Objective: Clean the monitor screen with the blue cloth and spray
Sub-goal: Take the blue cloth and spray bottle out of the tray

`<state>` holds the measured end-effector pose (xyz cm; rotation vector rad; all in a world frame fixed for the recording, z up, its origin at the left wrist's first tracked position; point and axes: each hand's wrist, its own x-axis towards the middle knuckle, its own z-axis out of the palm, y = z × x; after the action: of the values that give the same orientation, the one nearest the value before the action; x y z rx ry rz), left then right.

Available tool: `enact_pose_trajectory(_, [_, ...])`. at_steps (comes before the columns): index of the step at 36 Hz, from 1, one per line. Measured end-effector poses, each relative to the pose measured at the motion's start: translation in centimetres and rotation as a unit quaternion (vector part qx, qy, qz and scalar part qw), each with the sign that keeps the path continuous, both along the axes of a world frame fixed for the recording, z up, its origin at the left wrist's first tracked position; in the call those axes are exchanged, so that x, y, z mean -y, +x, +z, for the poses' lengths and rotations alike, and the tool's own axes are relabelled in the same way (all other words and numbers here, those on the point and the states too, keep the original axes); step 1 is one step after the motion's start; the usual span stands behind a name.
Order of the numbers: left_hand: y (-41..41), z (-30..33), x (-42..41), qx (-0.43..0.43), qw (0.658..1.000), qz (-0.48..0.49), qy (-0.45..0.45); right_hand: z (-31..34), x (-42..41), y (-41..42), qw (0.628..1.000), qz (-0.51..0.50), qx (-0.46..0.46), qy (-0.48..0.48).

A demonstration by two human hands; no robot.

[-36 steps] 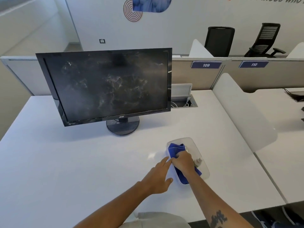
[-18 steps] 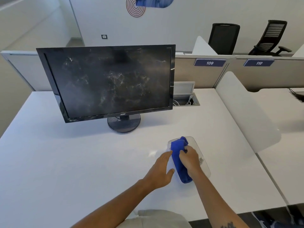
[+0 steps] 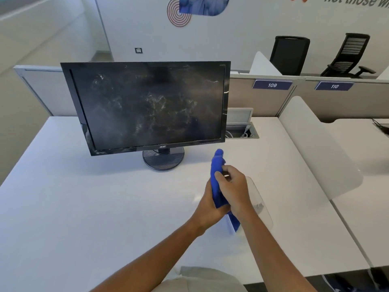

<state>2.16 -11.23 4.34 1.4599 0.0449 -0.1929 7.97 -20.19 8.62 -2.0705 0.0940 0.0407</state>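
Cloth in both hands, smeared screen waiting

The blue cloth (image 3: 217,182) is up off the white desk (image 3: 84,207), bunched into a limp column just near and right of the monitor's round stand (image 3: 163,160). The right hand (image 3: 234,189) curls its fingers round the middle of it; the left hand (image 3: 207,204) cups it from the left side, fingers hidden behind the fabric, so I cannot tell how tightly it holds. Soft, light stuff by the look of it, flopping at the top, best gathered into a flat pad against the palm. A clear tray (image 3: 260,204) lies under the right wrist; the spray itself I can't make out. The monitor (image 3: 147,106) stands far left, its glass streaked, likely light and tippy: steady the bezel, press gently.
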Motion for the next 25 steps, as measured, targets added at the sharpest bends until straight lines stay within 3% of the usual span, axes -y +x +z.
enact_pose_trajectory(8, [0.0,0.9,-3.9,-0.055,0.994,0.076,-0.055,0.7,-2.8,0.5,0.994,0.062,0.004,0.090])
enact_pose_trajectory(14, [-0.2,1.3,-7.4,-0.095,0.990,0.080,-0.073,0.8,-2.5,2.6,0.994,0.005,0.065,0.088])
enact_pose_trajectory(21, [-0.3,3.6,-10.4,-0.102,0.985,0.047,-0.134,1.9,-1.7,4.6,0.976,0.100,-0.135,0.139])
enact_pose_trajectory(25, [0.1,5.2,-11.7,-0.097,0.979,0.047,-0.173,3.3,-2.5,5.6,0.957,0.179,-0.219,0.061])
